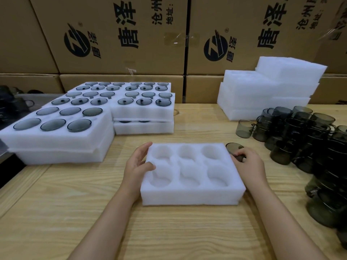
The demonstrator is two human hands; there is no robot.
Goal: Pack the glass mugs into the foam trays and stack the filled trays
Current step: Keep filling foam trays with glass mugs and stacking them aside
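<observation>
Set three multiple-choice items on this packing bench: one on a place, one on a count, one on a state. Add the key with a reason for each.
1. Where do the loose glass mugs lie from the front foam tray?
A) to its left B) to its right C) inside it

2. How many cavities has that tray?
A) four B) nine C) six

3. What is the right hand doing?
A) gripping a smoky mug B) hanging open, holding nothing C) pressing the tray's top

Key: 1 B, the pile sits off the tray's right side; 2 C, two rows of three show; 3 A, its fingers curl round the mug at the tray's far right corner.
</observation>
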